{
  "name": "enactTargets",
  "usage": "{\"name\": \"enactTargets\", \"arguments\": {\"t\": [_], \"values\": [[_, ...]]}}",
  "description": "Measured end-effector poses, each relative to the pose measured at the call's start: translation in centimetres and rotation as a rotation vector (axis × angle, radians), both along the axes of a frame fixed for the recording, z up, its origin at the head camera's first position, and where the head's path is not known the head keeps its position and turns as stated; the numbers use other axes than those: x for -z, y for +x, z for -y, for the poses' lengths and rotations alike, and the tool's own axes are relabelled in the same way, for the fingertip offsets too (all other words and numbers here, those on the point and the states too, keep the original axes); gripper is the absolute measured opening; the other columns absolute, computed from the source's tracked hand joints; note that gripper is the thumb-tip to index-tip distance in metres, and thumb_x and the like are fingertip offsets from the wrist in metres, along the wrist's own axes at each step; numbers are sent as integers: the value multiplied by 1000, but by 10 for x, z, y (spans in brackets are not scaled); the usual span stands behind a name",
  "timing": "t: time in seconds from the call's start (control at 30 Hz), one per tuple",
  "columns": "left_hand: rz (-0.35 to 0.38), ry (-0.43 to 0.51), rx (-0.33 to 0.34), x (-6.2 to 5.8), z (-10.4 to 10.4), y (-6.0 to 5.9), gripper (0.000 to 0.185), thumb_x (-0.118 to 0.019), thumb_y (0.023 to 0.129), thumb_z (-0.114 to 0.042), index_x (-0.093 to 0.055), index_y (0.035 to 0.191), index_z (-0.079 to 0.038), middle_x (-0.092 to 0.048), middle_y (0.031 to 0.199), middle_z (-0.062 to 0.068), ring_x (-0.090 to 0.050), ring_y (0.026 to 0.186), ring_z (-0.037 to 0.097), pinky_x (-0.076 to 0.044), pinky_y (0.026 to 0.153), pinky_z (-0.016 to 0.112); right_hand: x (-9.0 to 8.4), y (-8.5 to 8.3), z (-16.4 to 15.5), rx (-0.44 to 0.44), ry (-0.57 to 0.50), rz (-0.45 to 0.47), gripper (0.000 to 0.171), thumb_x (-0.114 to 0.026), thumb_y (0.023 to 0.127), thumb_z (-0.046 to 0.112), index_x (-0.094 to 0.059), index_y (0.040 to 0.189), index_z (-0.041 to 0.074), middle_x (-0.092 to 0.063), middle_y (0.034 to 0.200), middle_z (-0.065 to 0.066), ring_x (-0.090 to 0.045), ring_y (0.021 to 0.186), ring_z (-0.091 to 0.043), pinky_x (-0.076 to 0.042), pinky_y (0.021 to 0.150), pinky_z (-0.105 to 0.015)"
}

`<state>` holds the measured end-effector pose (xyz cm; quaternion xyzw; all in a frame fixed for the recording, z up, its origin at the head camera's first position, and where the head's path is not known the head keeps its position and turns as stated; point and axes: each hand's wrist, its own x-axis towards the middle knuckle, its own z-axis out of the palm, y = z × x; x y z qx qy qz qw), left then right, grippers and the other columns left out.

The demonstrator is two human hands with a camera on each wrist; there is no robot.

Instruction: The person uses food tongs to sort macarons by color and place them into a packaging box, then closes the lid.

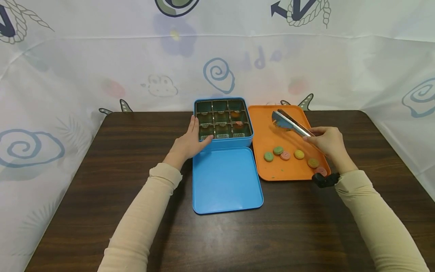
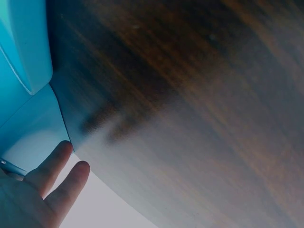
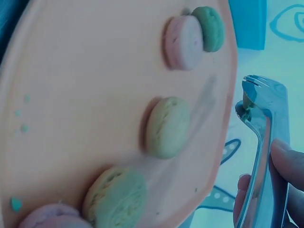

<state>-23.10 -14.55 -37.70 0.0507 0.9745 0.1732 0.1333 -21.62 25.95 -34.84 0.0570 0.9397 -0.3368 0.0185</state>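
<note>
My right hand [image 1: 327, 143] grips metal tongs [image 1: 297, 126] over an orange tray [image 1: 289, 174]. A small greenish-brown patch shows between the tong tips in the right wrist view; whether it is something held or a reflection, I cannot tell. Several macarons lie on the tray's near half: green [image 1: 268, 156] and pink [image 1: 285, 155] ones, a yellow one [image 1: 299, 154] and a brownish-yellow one [image 1: 313, 163]. With fingers extended, my left hand [image 1: 188, 143] rests against the left side of a blue box [image 1: 224, 142] with a divided insert. Pinkish-orange bits show in its right-hand compartments.
A flat blue lid [image 1: 227, 181] lies directly in front of the box, beside the tray. Small green crumbs dot the tray. All stand on a dark wooden table [image 1: 136, 128], with a patterned white cloth [image 1: 136, 56] hanging behind it.
</note>
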Motion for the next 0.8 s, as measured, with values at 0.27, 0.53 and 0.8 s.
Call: {"name": "enactTargets", "arguments": {"t": [0.27,0.53,0.8], "values": [[-6,4,-1,0,0,0,92,-30,94,-67,14,153,-11,23,160,1,-58,58,23,-39,48,31,-12,1,11,-15,-57,12,55,-68,89,31,-57,130,-3,-58,126,-29,-57,104,-34,-44,61,-11],[-9,-5,-5,0,0,-1,92,-29,94,-68,15,153,-12,22,160,2,-56,55,22,-38,47,31,-21,1,29,-65,-81,13,53,-69,87,35,-60,129,4,-61,125,-26,-63,99,-27,-50,70,-20],[-9,-15,-7,1,-1,-1,93,-28,94,-68,15,153,-12,23,160,1,-58,58,23,-38,48,31,-30,6,53,-143,-105,37,50,-68,89,32,-59,131,5,-57,133,-21,-57,116,-36,-52,88,-43]]}}
